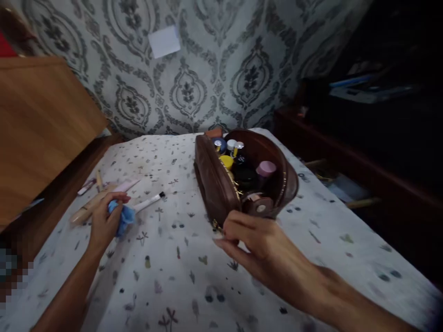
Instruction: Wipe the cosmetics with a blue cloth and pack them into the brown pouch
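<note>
A brown zippered toiletry bag (221,177) lies unzipped on the patterned cloth (187,272), with bottles and jars inside, among them a yellow lid (226,161) and a pink cap (266,168). My right hand (256,235) is closed at the bag's near end, fingers pinched by the zipper end; what exactly they grip is partly hidden. On the left, my left hand (107,216) clutches a crumpled blue cloth (125,216). Close to it lie a white brush-like stick with a dark tip (150,202), a beige tube-like item (85,212) and a pale pink item (127,185).
A wooden panel (44,133) stands at the left edge of the surface. Behind is a patterned wall (188,87) with a white card (164,41) on it. To the right sits a dark shelf (290,124) with assorted items, poorly lit.
</note>
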{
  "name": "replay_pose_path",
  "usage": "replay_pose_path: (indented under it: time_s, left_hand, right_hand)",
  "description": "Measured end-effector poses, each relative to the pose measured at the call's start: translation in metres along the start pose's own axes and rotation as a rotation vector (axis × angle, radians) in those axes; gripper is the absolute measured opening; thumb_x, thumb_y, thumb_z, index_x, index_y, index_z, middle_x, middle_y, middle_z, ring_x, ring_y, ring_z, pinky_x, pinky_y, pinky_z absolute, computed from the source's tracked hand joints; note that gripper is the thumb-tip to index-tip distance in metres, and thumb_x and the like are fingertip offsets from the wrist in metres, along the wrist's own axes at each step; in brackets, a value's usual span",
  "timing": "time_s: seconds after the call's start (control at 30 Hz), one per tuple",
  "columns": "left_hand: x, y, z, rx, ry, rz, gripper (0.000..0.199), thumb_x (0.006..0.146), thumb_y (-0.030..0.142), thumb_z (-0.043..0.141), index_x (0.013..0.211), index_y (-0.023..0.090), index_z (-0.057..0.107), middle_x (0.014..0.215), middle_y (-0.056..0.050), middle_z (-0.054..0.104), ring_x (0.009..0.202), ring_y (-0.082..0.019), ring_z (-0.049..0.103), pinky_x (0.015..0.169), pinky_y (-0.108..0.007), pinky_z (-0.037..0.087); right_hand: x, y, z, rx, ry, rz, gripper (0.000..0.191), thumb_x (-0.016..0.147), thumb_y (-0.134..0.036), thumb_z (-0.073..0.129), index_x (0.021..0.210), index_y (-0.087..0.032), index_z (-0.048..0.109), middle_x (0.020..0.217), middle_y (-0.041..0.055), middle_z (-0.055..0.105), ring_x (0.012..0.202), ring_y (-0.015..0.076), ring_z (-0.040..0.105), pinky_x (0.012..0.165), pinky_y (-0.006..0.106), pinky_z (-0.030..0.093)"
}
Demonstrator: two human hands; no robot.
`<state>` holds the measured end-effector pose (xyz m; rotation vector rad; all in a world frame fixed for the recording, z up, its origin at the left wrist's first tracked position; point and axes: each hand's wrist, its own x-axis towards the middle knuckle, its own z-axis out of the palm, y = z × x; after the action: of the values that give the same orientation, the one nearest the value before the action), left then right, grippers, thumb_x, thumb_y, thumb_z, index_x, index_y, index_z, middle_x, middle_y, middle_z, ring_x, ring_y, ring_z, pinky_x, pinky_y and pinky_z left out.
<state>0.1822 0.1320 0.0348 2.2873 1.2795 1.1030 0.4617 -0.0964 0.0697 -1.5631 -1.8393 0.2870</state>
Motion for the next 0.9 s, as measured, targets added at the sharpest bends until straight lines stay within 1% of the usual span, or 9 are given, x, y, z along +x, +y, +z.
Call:
replay_pose_path:
  time_s: [0.1,0.2,0.3,0.4,0.5,0.57,0.7,0.77,0.9]
  left_hand:
    - [0.003,-0.026,-0.001,-0.013,0.088,-0.001,0.019,0.078,0.030,0.052,0.088,0.021,0.065,0.085,-0.002,0.072,0.085,-0.023,0.068,0.081,-0.036,0.053]
    - [0.008,-0.050,-0.012,-0.055,0.209,-0.093,0.019,0.074,0.026,0.052,0.087,0.021,0.066,0.086,-0.002,0.072,0.084,-0.022,0.067,0.079,-0.033,0.051]
    - [0.014,-0.073,-0.027,-0.089,0.361,-0.178,0.021,0.076,0.027,0.048,0.089,0.020,0.063,0.085,-0.002,0.070,0.080,-0.020,0.066,0.073,-0.031,0.052]
    - [0.015,-0.096,-0.040,-0.096,0.447,-0.224,0.020,0.077,0.028,0.046,0.088,0.020,0.061,0.083,-0.002,0.069,0.077,-0.019,0.066,0.068,-0.029,0.052]
    - [0.012,-0.116,-0.046,-0.082,0.475,-0.250,0.020,0.076,0.029,0.047,0.087,0.020,0.062,0.084,-0.002,0.069,0.078,-0.019,0.065,0.069,-0.028,0.051]
    - [0.012,-0.126,-0.049,-0.060,0.482,-0.259,0.021,0.077,0.030,0.047,0.087,0.020,0.062,0.086,-0.003,0.069,0.079,-0.019,0.065,0.070,-0.028,0.051]
    - [0.027,-0.143,-0.059,0.014,0.467,-0.284,0.020,0.080,0.029,0.046,0.088,0.020,0.063,0.086,-0.002,0.070,0.080,-0.019,0.065,0.071,-0.028,0.051]
    - [0.042,-0.151,-0.065,0.066,0.447,-0.306,0.019,0.082,0.028,0.048,0.088,0.020,0.064,0.084,-0.002,0.070,0.081,-0.020,0.065,0.074,-0.029,0.051]
    - [0.070,-0.165,-0.073,0.167,0.364,-0.360,0.017,0.089,0.026,0.051,0.089,0.020,0.066,0.087,-0.001,0.071,0.087,-0.019,0.067,0.081,-0.030,0.052]
  right_hand:
    - [0.004,-0.001,0.037,0.132,-0.094,0.022,0.019,0.096,-0.016,0.051,0.079,-0.017,0.061,0.086,0.0034,0.063,0.066,0.0118,0.058,0.061,0.024,0.042]
    - [0.013,0.000,0.064,0.262,-0.142,0.089,0.018,0.091,-0.012,0.053,0.077,-0.018,0.062,0.087,0.0030,0.065,0.069,0.0130,0.060,0.062,0.025,0.044]
    - [0.025,0.004,0.082,0.367,-0.141,0.161,0.022,0.086,-0.021,0.059,0.064,-0.019,0.057,0.077,0.0018,0.064,0.066,0.0139,0.058,0.058,0.025,0.040]
    - [0.039,0.002,0.096,0.518,-0.150,0.245,0.036,0.087,-0.038,0.060,0.057,-0.019,0.056,0.066,0.0013,0.060,0.059,0.0133,0.053,0.055,0.026,0.037]
    - [0.051,-0.004,0.109,0.807,-0.182,0.392,0.057,0.083,-0.064,0.058,0.052,-0.017,0.058,0.063,0.0029,0.059,0.053,0.0118,0.051,0.052,0.026,0.038]
    - [0.058,-0.009,0.118,1.042,-0.161,0.536,0.060,0.074,-0.072,0.065,0.053,-0.016,0.062,0.069,0.0049,0.064,0.057,0.0126,0.056,0.051,0.024,0.039]
    - [0.064,-0.009,0.135,1.440,-0.126,0.774,0.053,0.061,-0.067,0.081,0.071,-0.015,0.074,0.082,0.0058,0.071,0.069,0.0141,0.064,0.052,0.020,0.042]
    - [0.065,-0.005,0.140,1.577,-0.155,0.828,0.050,0.068,-0.063,0.079,0.079,-0.015,0.077,0.087,0.0070,0.074,0.072,0.0144,0.067,0.055,0.020,0.045]
    - [0.064,0.004,0.142,1.728,-0.161,0.884,0.042,0.090,-0.053,0.064,0.090,-0.013,0.078,0.091,0.0100,0.076,0.077,0.0157,0.069,0.062,0.022,0.051]
